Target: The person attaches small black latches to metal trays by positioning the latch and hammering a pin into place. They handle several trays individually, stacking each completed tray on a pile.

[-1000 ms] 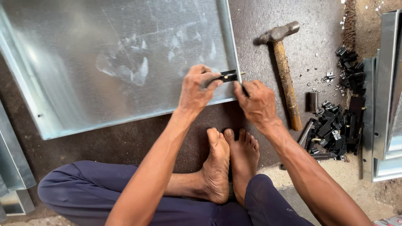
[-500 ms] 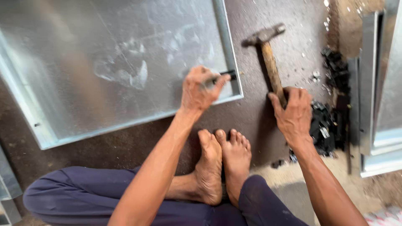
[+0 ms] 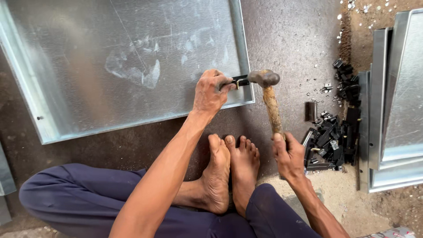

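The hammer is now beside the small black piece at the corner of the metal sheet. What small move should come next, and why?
Probably a short, light tap. The hammer head sits right at the small black piece, which the left hand pins on the edge of the galvanized sheet. The right hand grips the handle's end, and the fingers lie close, so a gentle blow seems safest.

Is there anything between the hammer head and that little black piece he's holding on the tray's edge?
Nothing visible. The hammer head sits right beside the black piece, which the left hand pins on the metal tray rim; the right hand grips the handle.
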